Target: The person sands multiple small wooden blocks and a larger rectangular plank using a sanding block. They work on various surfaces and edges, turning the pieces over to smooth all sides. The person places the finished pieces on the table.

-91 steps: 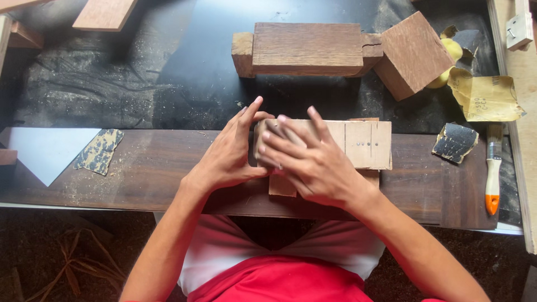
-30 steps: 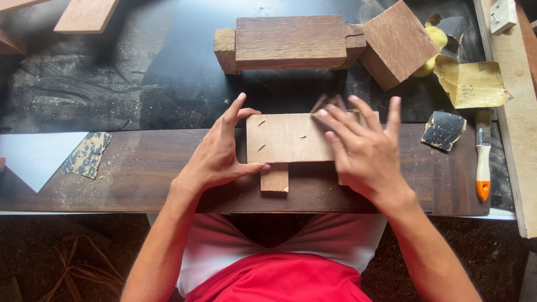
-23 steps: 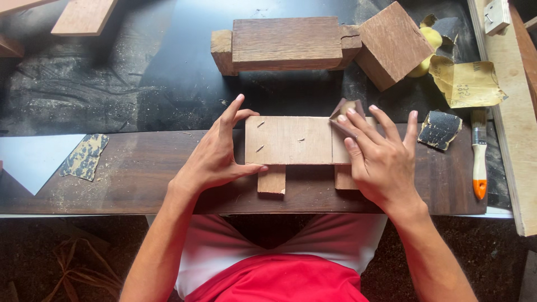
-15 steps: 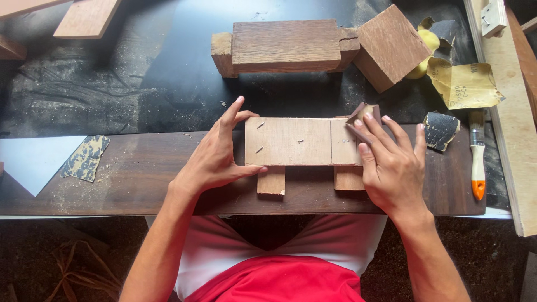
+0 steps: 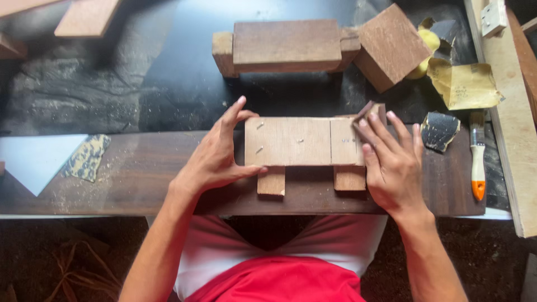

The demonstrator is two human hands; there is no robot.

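A person seated at a dark wooden worktop (image 5: 140, 184) steadies a pale flat wooden board with two short legs (image 5: 302, 142), which lies near the front edge of the plank, directly before the body. The left hand (image 5: 215, 159) braces the board's left end, thumb along its lower edge and fingers spread against the side, the grip open and pressing rather than closed around it. The right hand (image 5: 391, 165) lies flat over the board's right end, fingers stretched forward and holding down a small dark piece of sandpaper (image 5: 366, 110) at the far right corner; that grip too is apart, pressing flat.

Behind the board rests a darker wooden block assembly (image 5: 285, 46) with a square brown wooden block (image 5: 394, 47) just beside it. A crumpled yellow sheet of sandpaper (image 5: 464, 84) lies to the right, a torn dark scrap of sandpaper (image 5: 439, 130) below it, and a paintbrush with an orange-tipped handle (image 5: 477, 159) next to that. At the far left sit a speckled worn scrap of abrasive paper (image 5: 86, 157) and a white sheet (image 5: 33, 162). Sawdust dusts the plank.
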